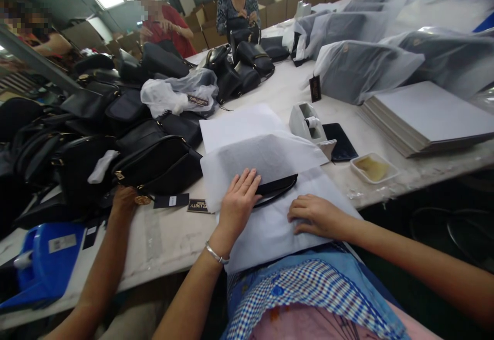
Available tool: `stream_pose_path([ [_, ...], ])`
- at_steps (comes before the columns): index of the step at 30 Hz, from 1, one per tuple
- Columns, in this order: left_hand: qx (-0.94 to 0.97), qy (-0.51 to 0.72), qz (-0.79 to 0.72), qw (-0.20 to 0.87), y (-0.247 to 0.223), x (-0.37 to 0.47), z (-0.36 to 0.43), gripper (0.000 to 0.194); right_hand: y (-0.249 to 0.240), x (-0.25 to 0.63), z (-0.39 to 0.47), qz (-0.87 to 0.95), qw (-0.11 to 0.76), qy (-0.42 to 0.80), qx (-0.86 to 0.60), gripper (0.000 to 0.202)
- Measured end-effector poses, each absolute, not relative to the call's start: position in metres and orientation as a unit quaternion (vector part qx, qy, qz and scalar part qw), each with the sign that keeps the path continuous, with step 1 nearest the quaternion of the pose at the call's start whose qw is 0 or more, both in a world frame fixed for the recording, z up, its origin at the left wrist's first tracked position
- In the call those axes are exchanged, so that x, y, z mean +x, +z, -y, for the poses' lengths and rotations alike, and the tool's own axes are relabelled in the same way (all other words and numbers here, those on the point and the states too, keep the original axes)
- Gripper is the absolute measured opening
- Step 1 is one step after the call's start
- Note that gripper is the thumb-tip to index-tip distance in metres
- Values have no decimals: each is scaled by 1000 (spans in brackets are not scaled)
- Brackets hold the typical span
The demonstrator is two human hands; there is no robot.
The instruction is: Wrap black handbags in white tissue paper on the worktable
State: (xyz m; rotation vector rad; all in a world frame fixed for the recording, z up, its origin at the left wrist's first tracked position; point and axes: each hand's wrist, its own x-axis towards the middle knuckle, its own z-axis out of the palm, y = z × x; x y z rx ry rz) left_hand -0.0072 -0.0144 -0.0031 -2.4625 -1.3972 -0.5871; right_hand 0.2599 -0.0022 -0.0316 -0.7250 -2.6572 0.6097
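White tissue paper lies folded over a black bag, whose dark edge and strap show below the fold. On the fold's lower edge my left hand rests flat, fingers stretched out and side by side, a silver bangle on the wrist. To the right of the strap, my right hand lies on the lower white sheet, palm down with its fingers slightly bent and apart. It holds nothing that I can see. The bag's body is mostly hidden under the paper.
Left, a co-worker's hand touches a black bag near a blue dispenser. Right are a tape dispenser, a phone, a small dish and stacked boards. Wrapped bags stand behind; two people work across the table.
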Motion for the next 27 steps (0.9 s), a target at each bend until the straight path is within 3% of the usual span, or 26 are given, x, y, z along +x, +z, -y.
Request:
stream_pose_path([
  [6,-846,-202,486,88,3,-9,14,49,-18,255,-2,919,148,264,-254,23],
  [13,-840,-179,511,-39,46,-15,16,57,45,245,-18,855,168,363,-331,26],
  [18,-848,-123,509,-83,75,-16,13,63,76,231,-49,844,133,379,-355,30],
  [24,-850,-104,516,-16,79,5,20,76,78,218,-94,856,64,381,-344,30],
  [27,-843,-92,528,36,66,16,19,57,81,214,-112,854,29,384,-349,31],
])
